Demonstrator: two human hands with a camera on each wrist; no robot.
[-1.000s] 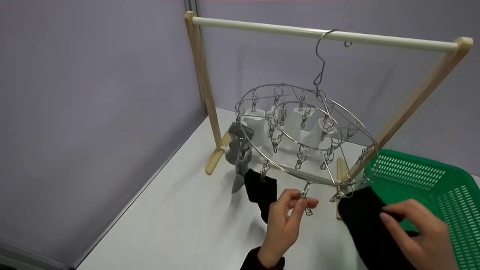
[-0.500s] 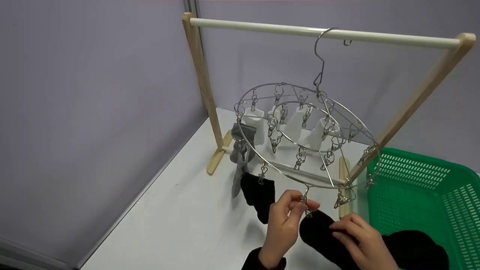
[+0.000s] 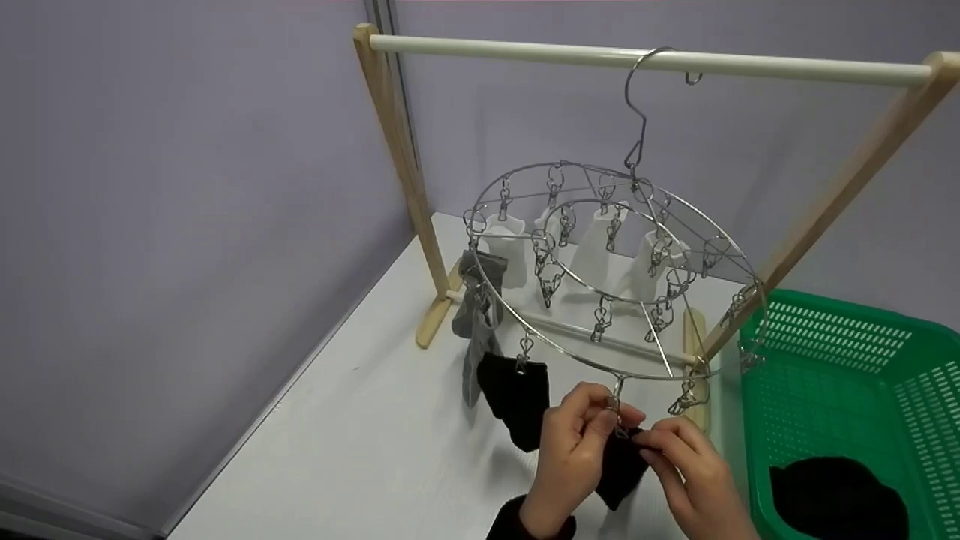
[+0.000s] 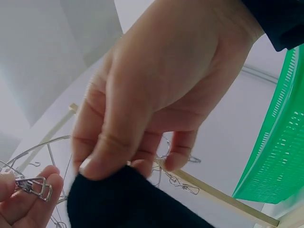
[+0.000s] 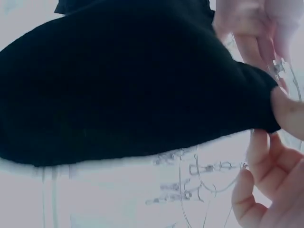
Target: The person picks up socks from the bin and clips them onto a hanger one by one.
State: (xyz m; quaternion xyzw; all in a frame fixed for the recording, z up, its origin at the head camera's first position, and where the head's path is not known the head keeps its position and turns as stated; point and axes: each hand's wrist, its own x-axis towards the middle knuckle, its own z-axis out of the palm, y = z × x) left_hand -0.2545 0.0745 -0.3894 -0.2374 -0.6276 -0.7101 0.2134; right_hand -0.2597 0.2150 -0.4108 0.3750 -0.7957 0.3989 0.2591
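Note:
My left hand point(image 3: 574, 450) pinches a metal clip point(image 3: 621, 430) hanging from the front rim of a round wire sock hanger point(image 3: 555, 346). Just to its right, my right hand point(image 3: 694, 469) pinches the edge of a black sock point(image 3: 621, 472), held right at the clip. In the left wrist view, the clip point(image 4: 35, 186) sits between the fingertips of my left hand point(image 4: 31, 204), and my right hand point(image 4: 156, 80) grips the sock point(image 4: 118, 199) close beside it. The sock point(image 5: 118, 90) fills much of the right wrist view. Whether the clip's jaws are around the fabric, I cannot tell.
Another black sock point(image 3: 514, 397) hangs to the left, then grey socks point(image 3: 480, 300) and several white socks point(image 3: 592, 255) further round. A wooden stand with a white rod point(image 3: 525, 52) carries the hanger. At right, a green basket point(image 3: 821, 390) contains a black item point(image 3: 836, 495).
My right hand has moved left with the black sock, bringing its edge up to the clip. My left hand has stayed at the clip. A black item now shows in the basket.

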